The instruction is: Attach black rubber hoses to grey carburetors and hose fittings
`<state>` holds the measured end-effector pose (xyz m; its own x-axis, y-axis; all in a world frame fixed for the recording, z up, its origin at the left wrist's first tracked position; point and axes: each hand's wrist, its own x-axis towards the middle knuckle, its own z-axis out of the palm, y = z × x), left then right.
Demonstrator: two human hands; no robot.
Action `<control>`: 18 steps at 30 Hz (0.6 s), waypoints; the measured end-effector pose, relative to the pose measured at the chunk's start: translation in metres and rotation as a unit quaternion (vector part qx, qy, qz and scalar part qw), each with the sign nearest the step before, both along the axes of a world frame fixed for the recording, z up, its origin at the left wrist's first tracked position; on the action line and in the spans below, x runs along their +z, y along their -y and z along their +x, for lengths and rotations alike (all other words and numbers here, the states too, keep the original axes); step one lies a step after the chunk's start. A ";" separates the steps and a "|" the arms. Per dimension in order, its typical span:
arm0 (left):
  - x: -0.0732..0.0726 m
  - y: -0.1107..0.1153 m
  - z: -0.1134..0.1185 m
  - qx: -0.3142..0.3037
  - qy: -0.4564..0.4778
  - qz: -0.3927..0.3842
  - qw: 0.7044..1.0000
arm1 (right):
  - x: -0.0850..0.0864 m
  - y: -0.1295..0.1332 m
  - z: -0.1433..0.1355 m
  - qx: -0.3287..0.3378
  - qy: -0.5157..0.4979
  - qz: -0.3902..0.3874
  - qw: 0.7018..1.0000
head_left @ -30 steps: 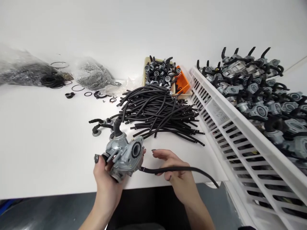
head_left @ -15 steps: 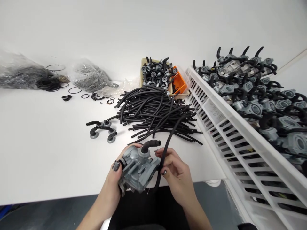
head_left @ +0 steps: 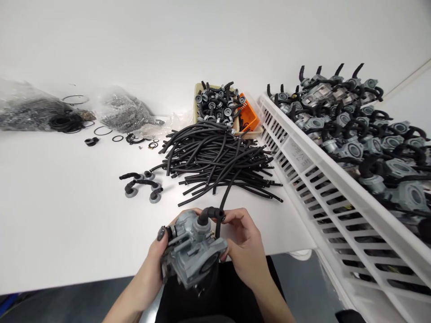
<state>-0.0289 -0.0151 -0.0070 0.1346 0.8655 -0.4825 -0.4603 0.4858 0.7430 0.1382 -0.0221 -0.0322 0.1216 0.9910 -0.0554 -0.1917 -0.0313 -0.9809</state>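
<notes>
My left hand (head_left: 153,260) is wrapped round a grey metal carburetor (head_left: 193,249), thumb on its left side. A bent black rubber elbow on a round cap (head_left: 202,226) tops the carburetor. My right hand (head_left: 247,246) is closed at the carburetor's right side, its fingers round a thin black rubber hose (head_left: 226,195). The hose passes behind the elbow's tip, and its lower end is hidden behind the carburetor. My right thumb tip is partly covered by the flange. Beyond my hands lies a heap of black hoses (head_left: 208,152) on the white table.
Several elbow caps (head_left: 130,192) lie left of the hoses. Behind stand a cream bin (head_left: 196,96) of such caps and an orange bin (head_left: 252,117). At right, a white slatted crate (head_left: 303,179) holds several carburetors (head_left: 352,148). Plastic bags of small parts (head_left: 123,110) and rubber rings (head_left: 103,130) lie at the left.
The carburetor has tipped, its flange turned more toward me and downward. The hose has shifted from in front of the flange to behind the carburetor, with my right fingers moving alongside.
</notes>
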 end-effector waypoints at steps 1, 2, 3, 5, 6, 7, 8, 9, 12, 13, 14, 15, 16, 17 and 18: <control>0.000 0.000 -0.001 -0.004 -0.001 -0.004 1.000 | 0.000 0.001 -0.001 -0.002 0.004 0.003 1.000; 0.000 0.000 -0.001 -0.008 0.001 -0.003 1.000 | 0.001 0.002 -0.001 -0.003 0.010 0.009 1.000; -0.001 -0.001 -0.002 -0.011 0.004 0.002 1.000 | 0.001 0.002 0.000 -0.003 0.018 0.017 1.000; 0.000 -0.003 -0.001 -0.010 0.007 0.016 1.000 | 0.002 0.004 0.002 0.002 0.037 0.039 0.999; 0.001 -0.003 0.000 -0.007 0.006 0.019 1.000 | 0.002 0.005 0.003 0.006 0.045 0.052 0.998; 0.001 -0.004 0.000 -0.004 0.005 0.020 1.000 | 0.001 0.005 0.004 0.011 0.050 0.065 0.997; 0.002 -0.004 0.001 0.000 0.004 0.020 1.000 | 0.001 0.006 0.005 0.015 0.054 0.078 0.995; 0.002 -0.004 0.002 0.004 0.003 0.018 1.000 | 0.001 0.006 0.006 0.020 0.055 0.089 0.994; 0.002 -0.004 0.002 0.018 -0.001 0.020 1.000 | 0.001 0.006 0.008 0.036 0.057 0.119 0.991; 0.002 -0.003 0.002 0.024 -0.002 0.021 0.999 | 0.002 0.006 0.009 0.042 0.057 0.132 0.989; 0.002 -0.003 0.001 0.031 -0.003 0.019 0.999 | 0.002 0.006 0.010 0.050 0.058 0.145 0.986; 0.002 -0.002 0.001 0.036 -0.003 0.016 0.999 | 0.003 0.006 0.010 0.059 0.059 0.160 0.984; 0.002 -0.002 0.000 0.041 -0.004 0.012 0.999 | 0.003 0.006 0.011 0.070 0.058 0.173 0.981; 0.002 -0.002 0.000 0.044 -0.005 0.007 0.999 | 0.004 0.005 0.012 0.082 0.056 0.182 0.978; 0.003 -0.001 -0.001 0.046 -0.006 0.002 0.999 | 0.004 0.005 0.012 0.095 0.051 0.185 0.977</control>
<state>-0.0294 -0.0138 -0.0041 0.0495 0.8754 -0.4808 -0.4937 0.4399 0.7502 0.1506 -0.0270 -0.0284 -0.0802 0.9459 0.3145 -0.1169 0.3044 -0.9453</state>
